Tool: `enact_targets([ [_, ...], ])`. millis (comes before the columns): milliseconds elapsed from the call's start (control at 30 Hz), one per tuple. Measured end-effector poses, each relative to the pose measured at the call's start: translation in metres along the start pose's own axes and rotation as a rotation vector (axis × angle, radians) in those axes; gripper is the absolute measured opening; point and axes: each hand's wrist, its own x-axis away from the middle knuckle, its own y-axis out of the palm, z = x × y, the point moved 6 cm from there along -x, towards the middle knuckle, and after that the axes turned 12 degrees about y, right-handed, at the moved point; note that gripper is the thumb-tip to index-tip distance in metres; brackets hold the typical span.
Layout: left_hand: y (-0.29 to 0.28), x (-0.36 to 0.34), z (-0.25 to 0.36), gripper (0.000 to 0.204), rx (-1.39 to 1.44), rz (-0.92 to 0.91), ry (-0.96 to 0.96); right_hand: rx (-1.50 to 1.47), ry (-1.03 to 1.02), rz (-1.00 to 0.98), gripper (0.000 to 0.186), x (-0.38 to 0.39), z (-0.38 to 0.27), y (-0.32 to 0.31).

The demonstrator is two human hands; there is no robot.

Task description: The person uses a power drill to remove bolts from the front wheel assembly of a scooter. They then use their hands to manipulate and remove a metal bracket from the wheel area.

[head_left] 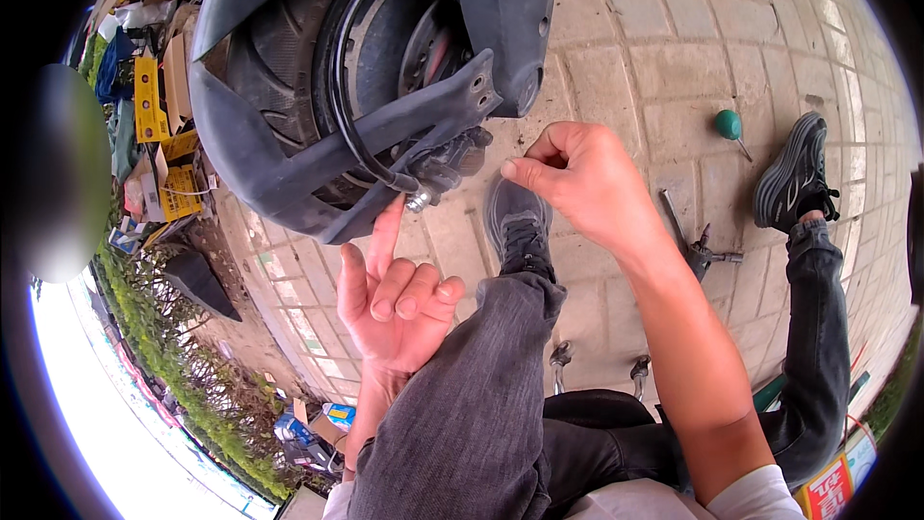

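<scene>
A scooter wheel (289, 67) sits under a dark grey plastic fender (226, 135) at the upper left. A black brake hose (342, 96) curves down over it to a silver banjo bolt (417, 201) beside a dark brake caliper (450, 166). My left hand (399, 313) is palm up below these. Its index finger stretches up to the hose end, its tip partly hidden there; the other fingers curl loosely, holding nothing visible. Right of the caliper, apart from it, my right hand (587, 178) has thumb and forefinger pinched together. Whatever is between them is too small to make out.
A green-handled screwdriver (729, 125) and a metal tool with several arms (703, 252) lie on the paving at the right, near my shoe (794, 173). Yellow boxes (147, 101) are piled at the left. A dark wedge-shaped block (200, 281) lies by the hedge.
</scene>
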Motion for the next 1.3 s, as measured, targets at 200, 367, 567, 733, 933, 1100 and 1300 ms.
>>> enact_targets([
  [200, -0.001, -0.001, -0.002, 0.069, 0.121, -0.063, -0.018, -0.310, 0.002, -0.184, 0.027, 0.011, -0.024, 0.035],
  [367, -0.005, 0.002, -0.001, 0.067, 0.159, -0.044, -0.010, -0.900, 0.460, -0.574, 0.017, 0.021, -0.026, 0.065],
  [567, -0.003, 0.001, -0.003, 0.071, 0.125, -0.100, 0.003, -1.027, 0.483, -0.392, 0.008, 0.019, -0.029, 0.082],
  [733, -0.006, 0.001, -0.002, 0.069, 0.143, -0.083, -0.009, -0.980, 0.424, -0.271, 0.011, 0.019, -0.031, 0.084],
  [933, -0.005, 0.002, 0.000, 0.068, 0.158, -0.070, -0.023, -0.932, 0.419, -0.160, 0.022, 0.018, -0.035, 0.085],
  [1100, -0.003, 0.002, -0.002, 0.069, 0.160, -0.062, -0.023, -0.788, 0.411, -0.077, 0.021, 0.017, -0.041, 0.078],
  [1300, -0.005, 0.002, -0.001, 0.070, 0.180, -0.079, -0.013, -0.774, 0.406, -0.046, 0.022, 0.021, -0.036, 0.065],
])
